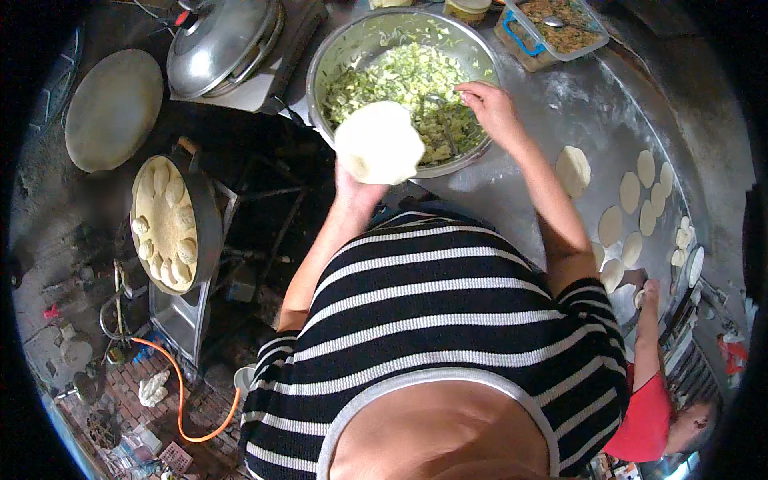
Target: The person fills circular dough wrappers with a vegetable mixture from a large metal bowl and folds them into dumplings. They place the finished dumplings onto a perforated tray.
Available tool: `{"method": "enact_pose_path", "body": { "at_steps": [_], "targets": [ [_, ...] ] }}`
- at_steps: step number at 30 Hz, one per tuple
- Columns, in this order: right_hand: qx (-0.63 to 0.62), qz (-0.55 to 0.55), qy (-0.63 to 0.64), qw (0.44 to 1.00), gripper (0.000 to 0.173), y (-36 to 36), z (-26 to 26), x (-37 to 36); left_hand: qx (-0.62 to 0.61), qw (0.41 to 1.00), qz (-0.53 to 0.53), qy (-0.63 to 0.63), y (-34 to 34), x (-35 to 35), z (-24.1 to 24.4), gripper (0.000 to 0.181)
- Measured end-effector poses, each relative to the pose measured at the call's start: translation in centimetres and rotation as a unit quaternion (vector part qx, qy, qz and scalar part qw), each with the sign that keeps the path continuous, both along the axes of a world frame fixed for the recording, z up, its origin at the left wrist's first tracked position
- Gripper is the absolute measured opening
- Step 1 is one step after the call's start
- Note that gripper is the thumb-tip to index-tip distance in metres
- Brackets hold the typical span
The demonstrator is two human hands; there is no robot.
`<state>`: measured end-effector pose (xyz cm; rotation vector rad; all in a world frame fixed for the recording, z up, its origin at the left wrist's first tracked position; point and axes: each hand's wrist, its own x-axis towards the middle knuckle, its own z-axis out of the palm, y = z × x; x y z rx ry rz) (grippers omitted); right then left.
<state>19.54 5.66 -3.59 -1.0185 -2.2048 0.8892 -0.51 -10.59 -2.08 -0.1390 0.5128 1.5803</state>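
Observation:
My left hand holds up a round, pale dough wrapper with an uneven edge. The wrapper hides most of the fingers and overlaps the near rim of a large steel bowl. Inside the bowl is a chopped green and white vegetable filling. Over the bowl's right side hovers my right hand, thumb and fingers drawn close. Near it a thin metal utensil rests in the filling, partly hidden. Whether the right fingers grip anything is unclear.
Flattened dough rounds lie on the metal table, where a co-worker's hand handles dough. A round pan of filled buns stands left. Behind are a lidded pan and a plastic container.

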Motion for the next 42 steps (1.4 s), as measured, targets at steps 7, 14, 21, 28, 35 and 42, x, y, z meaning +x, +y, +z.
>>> {"method": "enact_pose_path", "body": {
  "at_steps": [7, 14, 21, 28, 35, 42],
  "targets": [
    [0.051, 0.339, -0.243, 0.908, 0.03, 2.1, -4.6, -1.6, -0.031, 0.992, 0.092, 0.084, -5.4, -7.2, 2.7, 0.04],
    [-0.074, 0.071, -0.092, 0.99, 0.01, 6.2, -3.4, -4.0, 0.012, 0.993, 0.108, -0.049, -7.3, -7.6, -2.9, 0.045],
    [-0.162, 0.093, 0.043, 0.982, 0.021, 7.1, -1.1, -13.8, 0.005, 0.99, 0.102, -0.094, -5.6, -6.8, -3.2, 0.045],
    [-0.052, 0.24, -0.04, 0.968, 0.02, 4.7, -4.0, -13.3, -0.023, 0.99, 0.123, -0.067, -5.8, -7.1, -3.7, 0.045],
    [-0.285, 0.141, 0.098, 0.943, 0.019, 0.6, -3.6, -7.0, -0.006, 0.992, 0.112, -0.056, -5.9, -7.1, -3.5, 0.044],
    [-0.421, -0.033, 0.183, 0.888, 0.02, -0.2, -2.4, -4.3, -0.03, 0.993, 0.115, 0.016, -2.6, -7.2, -0.3, 0.043]
  ]
}}
